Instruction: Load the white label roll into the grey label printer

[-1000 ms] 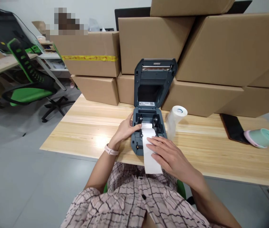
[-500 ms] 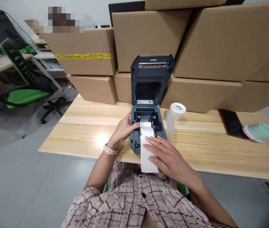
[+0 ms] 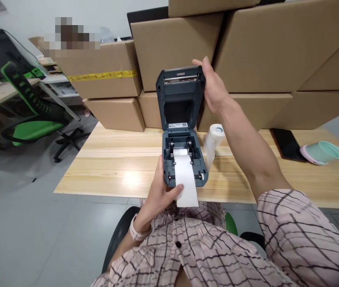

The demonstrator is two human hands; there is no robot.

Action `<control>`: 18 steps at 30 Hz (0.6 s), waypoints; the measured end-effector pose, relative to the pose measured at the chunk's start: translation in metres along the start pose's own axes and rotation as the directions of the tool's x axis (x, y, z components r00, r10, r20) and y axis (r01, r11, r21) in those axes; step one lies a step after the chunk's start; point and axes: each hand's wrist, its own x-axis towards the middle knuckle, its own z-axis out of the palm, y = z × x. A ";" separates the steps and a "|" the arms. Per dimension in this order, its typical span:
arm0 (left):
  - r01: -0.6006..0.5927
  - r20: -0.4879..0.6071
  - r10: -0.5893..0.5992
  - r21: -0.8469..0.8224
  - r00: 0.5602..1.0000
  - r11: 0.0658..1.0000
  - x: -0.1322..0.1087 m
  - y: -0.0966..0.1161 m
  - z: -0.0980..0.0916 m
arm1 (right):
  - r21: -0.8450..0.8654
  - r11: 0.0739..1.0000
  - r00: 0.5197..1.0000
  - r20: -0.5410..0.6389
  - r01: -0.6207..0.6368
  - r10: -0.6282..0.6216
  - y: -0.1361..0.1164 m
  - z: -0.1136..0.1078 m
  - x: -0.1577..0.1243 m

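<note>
A dark grey label printer (image 3: 169, 175) stands on the wooden table (image 3: 112, 163) with its lid (image 3: 179, 97) swung upright. A white paper strip (image 3: 185, 179) runs out of it over the table's front edge. My left hand (image 3: 160, 191) pinches the strip's lower left edge beside the printer's front. My right hand (image 3: 212, 85) reaches up and grips the top right corner of the lid, fingers over its rim. A spare white paper roll (image 3: 212, 141) stands just right of the printer, behind my right forearm.
Cardboard boxes (image 3: 261, 52) are stacked against the table's back edge behind the printer. A black phone (image 3: 287, 144) and a tipped mint and pink cup (image 3: 321, 152) lie at the right. A green office chair (image 3: 34, 115) stands on the grey floor at left.
My right hand left the paper strip and rose to the lid's top corner. My left hand slid from the printer's left side down to the strip's edge. The camera shifted slightly.
</note>
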 end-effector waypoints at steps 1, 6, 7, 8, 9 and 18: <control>0.016 0.017 -0.016 -0.014 1.000 1.000 -0.004 -0.001 -0.002 | 0.059 0.998 1.000 0.005 -0.031 0.031 -0.004 0.002 -0.003; -0.041 -0.103 0.027 -0.129 0.994 0.991 0.002 -0.003 -0.015 | 0.147 0.987 0.990 -0.134 0.059 -0.039 -0.050 -0.003 -0.100; -0.081 -0.163 0.056 -0.150 0.985 0.985 0.007 -0.001 -0.016 | 0.142 0.985 0.985 -0.154 0.101 -0.079 -0.058 -0.004 -0.126; -0.118 -0.218 0.080 -0.168 0.973 0.979 0.013 0.000 -0.016 | 0.123 0.986 0.988 -0.122 0.111 -0.096 -0.065 -0.003 -0.151; -0.148 -0.260 0.098 -0.183 0.961 0.972 0.020 0.002 -0.015 | 0.094 0.989 0.991 -0.082 0.117 -0.110 -0.070 -0.001 -0.174; 0.045 -0.147 -0.087 -0.269 0.985 0.962 0.034 0.003 0.010 | -0.062 0.998 0.999 -0.019 0.030 -0.031 -0.067 0.036 -0.257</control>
